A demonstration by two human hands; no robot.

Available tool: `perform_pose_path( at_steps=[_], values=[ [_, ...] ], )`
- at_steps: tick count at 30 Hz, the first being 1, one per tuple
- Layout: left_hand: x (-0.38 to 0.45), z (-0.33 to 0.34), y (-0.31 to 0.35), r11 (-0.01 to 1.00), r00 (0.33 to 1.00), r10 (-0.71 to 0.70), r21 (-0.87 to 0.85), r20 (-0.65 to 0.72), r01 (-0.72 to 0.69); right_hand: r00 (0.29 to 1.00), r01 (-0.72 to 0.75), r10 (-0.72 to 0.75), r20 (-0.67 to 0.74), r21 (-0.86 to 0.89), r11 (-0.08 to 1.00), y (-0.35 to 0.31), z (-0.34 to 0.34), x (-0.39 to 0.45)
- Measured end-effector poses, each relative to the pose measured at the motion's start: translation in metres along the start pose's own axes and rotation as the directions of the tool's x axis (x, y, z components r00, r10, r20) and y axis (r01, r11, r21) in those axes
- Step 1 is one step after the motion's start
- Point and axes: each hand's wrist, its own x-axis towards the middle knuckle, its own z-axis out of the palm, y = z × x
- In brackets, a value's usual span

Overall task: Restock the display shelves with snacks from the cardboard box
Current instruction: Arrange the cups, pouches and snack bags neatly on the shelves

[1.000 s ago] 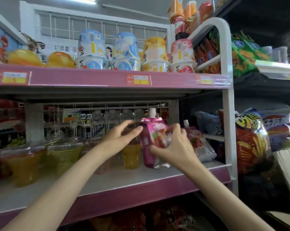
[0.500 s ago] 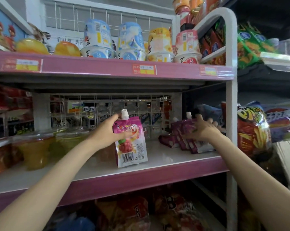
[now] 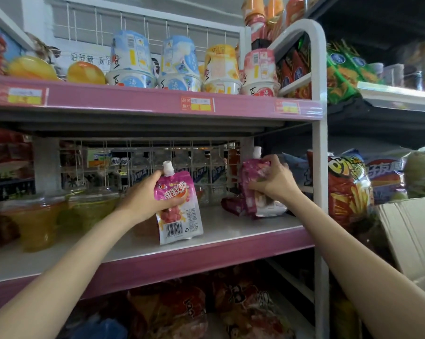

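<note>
The pouch both hands shared a second ago now stands on the middle shelf, gripped by the left hand alone. The right hand has shifted to grasp the purple pouches further right, straightening them.

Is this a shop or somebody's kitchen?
Most likely a small shop. The pink shelf edges carry price labels, rows of the same dessert cups stand above, and chip bags fill the next rack.
</note>
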Motion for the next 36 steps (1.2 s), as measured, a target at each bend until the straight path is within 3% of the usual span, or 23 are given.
perform_pose_path(
  at_steps=[3,5,9,10,11,13,14,15,17,20,26,30,34,36],
  values=[
    [0.0,-0.001,0.001,0.998,1.0,0.006,-0.055,0.015,-0.005,0.965,-0.064,0.04,0.258,0.088,0.994,-0.029,0.004,-0.002],
    [0.001,-0.002,-0.003,0.998,1.0,0.022,-0.058,0.011,-0.021,0.893,-0.04,0.027,0.449,0.018,0.999,-0.045,0.023,-0.011],
    [0.002,-0.001,-0.009,0.997,0.997,0.073,-0.032,-0.007,-0.073,0.775,0.023,0.05,0.63,-0.106,0.994,-0.044,0.053,-0.008],
    [0.002,-0.002,-0.009,0.997,0.997,0.076,-0.025,0.009,-0.076,0.775,0.012,0.052,0.63,-0.097,0.995,-0.038,0.05,-0.002],
    [0.003,-0.004,-0.008,0.997,0.997,0.075,-0.007,0.031,-0.075,0.824,0.01,0.048,0.564,-0.099,0.995,-0.033,0.045,0.007],
    [0.006,-0.006,-0.008,0.997,0.995,0.072,0.023,0.062,-0.073,0.96,-0.045,0.092,0.266,-0.178,0.983,-0.011,0.035,0.031],
    [0.007,-0.007,-0.007,0.997,0.995,0.069,0.032,0.075,-0.072,0.981,-0.083,0.12,0.154,-0.229,0.97,-0.001,0.031,0.041],
    [0.008,-0.008,-0.005,0.997,0.994,0.067,0.032,0.087,-0.07,0.98,-0.1,0.146,0.139,-0.291,0.951,0.009,0.029,0.049],
    [0.01,-0.011,-0.002,0.998,0.996,0.055,-0.033,0.069,-0.053,0.931,-0.103,0.224,0.289,-0.381,0.919,0.02,0.029,0.058],
    [0.018,-0.015,0.002,0.987,0.997,0.077,-0.142,0.003,-0.075,0.885,-0.073,0.237,0.401,-0.385,0.92,0.028,0.033,0.06],
    [0.039,-0.006,0.016,0.974,0.981,0.181,-0.15,0.072,-0.169,0.977,-0.018,0.047,0.21,-0.137,0.99,0.014,0.032,0.058],
    [0.046,-0.005,0.018,0.963,0.971,0.235,-0.147,0.044,-0.226,0.967,0.069,-0.053,0.248,-0.057,0.996,-0.017,0.033,0.051],
    [0.049,-0.006,0.014,0.963,0.968,0.244,-0.129,0.059,-0.235,0.995,0.031,-0.05,0.087,0.209,0.978,-0.039,0.023,0.036],
    [0.049,-0.005,0.014,0.961,0.965,0.26,-0.107,0.045,-0.254,0.988,-0.001,-0.043,0.148,0.282,0.96,-0.048,0.022,0.024]
  ],
)
